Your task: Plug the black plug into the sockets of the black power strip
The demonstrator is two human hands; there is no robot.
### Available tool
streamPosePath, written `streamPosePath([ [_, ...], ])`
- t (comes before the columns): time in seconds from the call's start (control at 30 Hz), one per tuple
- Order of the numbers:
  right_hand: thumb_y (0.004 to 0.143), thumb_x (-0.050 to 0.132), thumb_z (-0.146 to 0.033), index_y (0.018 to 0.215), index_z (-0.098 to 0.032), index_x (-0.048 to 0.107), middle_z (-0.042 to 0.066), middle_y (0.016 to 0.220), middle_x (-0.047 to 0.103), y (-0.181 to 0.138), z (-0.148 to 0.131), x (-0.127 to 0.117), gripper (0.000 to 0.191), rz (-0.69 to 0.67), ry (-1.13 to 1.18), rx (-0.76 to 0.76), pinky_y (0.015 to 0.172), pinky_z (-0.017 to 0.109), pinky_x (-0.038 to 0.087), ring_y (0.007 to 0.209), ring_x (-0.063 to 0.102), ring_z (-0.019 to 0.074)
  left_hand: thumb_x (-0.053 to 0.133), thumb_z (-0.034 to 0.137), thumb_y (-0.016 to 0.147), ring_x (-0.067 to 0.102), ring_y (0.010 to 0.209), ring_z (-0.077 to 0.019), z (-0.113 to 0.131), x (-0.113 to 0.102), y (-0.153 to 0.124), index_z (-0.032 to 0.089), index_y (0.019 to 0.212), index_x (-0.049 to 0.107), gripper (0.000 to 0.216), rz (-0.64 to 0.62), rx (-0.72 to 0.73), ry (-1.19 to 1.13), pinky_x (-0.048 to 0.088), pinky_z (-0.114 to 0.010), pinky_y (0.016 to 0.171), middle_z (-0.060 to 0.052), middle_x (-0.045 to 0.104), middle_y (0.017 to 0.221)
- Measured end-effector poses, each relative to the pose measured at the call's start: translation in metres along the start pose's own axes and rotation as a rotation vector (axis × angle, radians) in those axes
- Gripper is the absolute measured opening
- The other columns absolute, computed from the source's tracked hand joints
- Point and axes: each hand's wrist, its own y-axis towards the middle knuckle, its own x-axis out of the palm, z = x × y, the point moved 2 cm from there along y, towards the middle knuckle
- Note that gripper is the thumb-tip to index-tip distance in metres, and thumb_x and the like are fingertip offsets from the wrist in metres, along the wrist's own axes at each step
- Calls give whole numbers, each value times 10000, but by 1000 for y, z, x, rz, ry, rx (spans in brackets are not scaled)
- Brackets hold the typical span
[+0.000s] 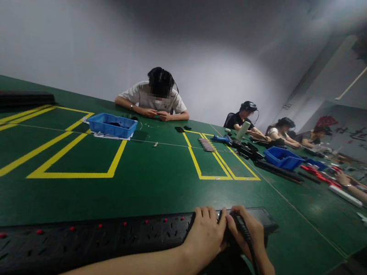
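Note:
A long black power strip (pixel 112 233) with several red switches and socket slots lies slantwise along the near side of the green table. My left hand (pixel 205 234) is closed over the strip toward its right end, fingers curled across the top. Right beside it, my right hand (pixel 249 229) is closed on a thick black power cord (pixel 251 250), which runs down past the wrist toward me. Both hands almost touch. The spot where the cord meets the strip is hidden behind my fingers. Past my right hand, the strip's flat dark end (pixel 264 218) sticks out.
Yellow tape outlines (pixel 76 176) mark the green table (pixel 160 175). A blue bin (pixel 112 126) sits beyond, at left; another blue bin (pixel 283 158) stands at right among dark parts. A second dark strip (pixel 8 98) lies far left. Several people sit around the table.

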Motion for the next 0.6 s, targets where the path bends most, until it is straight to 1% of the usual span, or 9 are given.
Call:
streamPosePath([
  [0.3, 842, 417, -403, 814, -227, 528, 13, 675, 646, 0, 1, 1, 210, 3, -14, -2, 536, 241, 425, 568, 625, 163, 466, 548, 824, 545, 847, -287, -1, -5, 0, 153, 1347, 361, 664, 5, 1, -8, 374, -409, 735, -172, 574, 1013],
  [0.6, 842, 425, -394, 831, -230, 527, 9, 694, 651, 0, 1, -1, 194, -16, -10, -4, 539, 231, 421, 579, 622, 152, 472, 554, 820, 540, 846, -287, 0, -3, 0, 157, 1353, 355, 675, 6, 9, -11, 376, -411, 725, -167, 570, 996],
])
